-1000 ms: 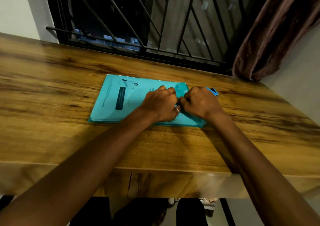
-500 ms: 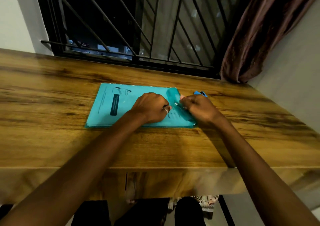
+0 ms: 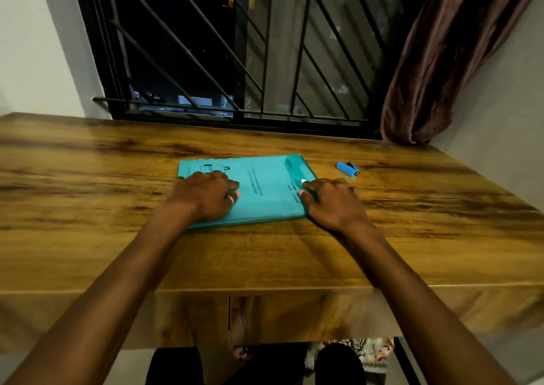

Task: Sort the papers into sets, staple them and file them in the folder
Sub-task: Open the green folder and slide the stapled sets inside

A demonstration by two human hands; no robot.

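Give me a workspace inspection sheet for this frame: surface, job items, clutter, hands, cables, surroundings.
Surface: wooden table, with the folder lying flat near the centre.
Job's things: teal folder, printed side up; blue stapler on the table to its right, apart from it; loose papers, nothing seen.
Clutter: nothing seen.
Hands: left hand rests on the folder's left part, fingers curled; right hand presses fingertips on its right edge.
Cables: nothing seen.
Surroundings: barred window behind the table, curtain at right.
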